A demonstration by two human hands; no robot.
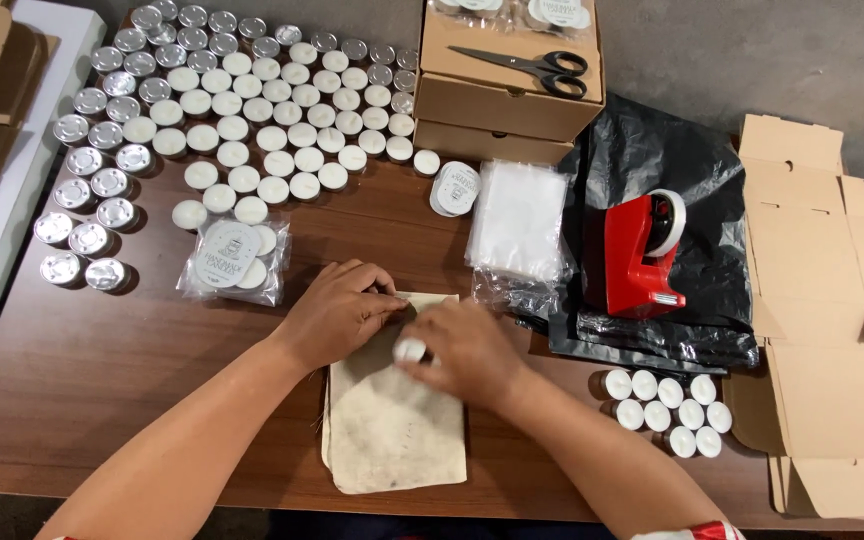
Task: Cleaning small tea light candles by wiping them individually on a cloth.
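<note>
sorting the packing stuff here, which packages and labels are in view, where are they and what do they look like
Clear bag: left of left hand, white candles, round white label.
Round labels: table centre, white stack.
Boxes: top centre, brown cardboard, stacked.
Flat box: far right, brown, unfolded.
Cloth pouch: under right hand, beige.

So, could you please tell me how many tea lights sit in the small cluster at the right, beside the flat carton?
9 tea lights: four in the back row, three in the middle, two at the front, beside the flattened carton. None appear hidden.
</note>
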